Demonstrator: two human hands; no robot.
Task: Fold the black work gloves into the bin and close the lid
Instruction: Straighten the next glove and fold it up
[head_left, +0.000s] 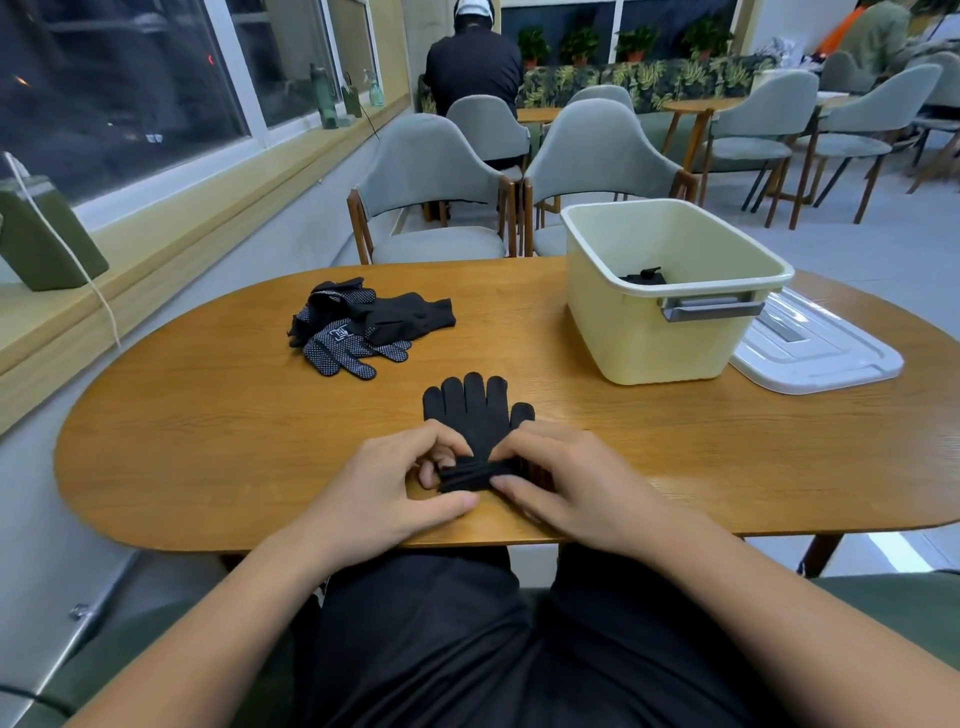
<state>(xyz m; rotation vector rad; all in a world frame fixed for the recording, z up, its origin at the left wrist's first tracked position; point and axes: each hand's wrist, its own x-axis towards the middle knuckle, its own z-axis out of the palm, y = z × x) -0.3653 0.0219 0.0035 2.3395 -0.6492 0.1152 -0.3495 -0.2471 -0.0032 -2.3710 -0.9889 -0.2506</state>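
Both hands (395, 488) (563, 480) pinch one knit black glove's (475, 410) rolled cuff — fingers curled.

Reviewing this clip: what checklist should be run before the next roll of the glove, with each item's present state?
1. Grip: left hand and right hand both pinch the rolled cuff of the glove: ok.
2. It lies flat on the table, fingers pointing away: ok.
3. The bin is open, its lid on the table beside it: ok.
4. Space inside: one folded glove at the bottom: ok.
5. The glove pile lies apart from the hands: ok.
6. Roll even and tight: cannot tell.
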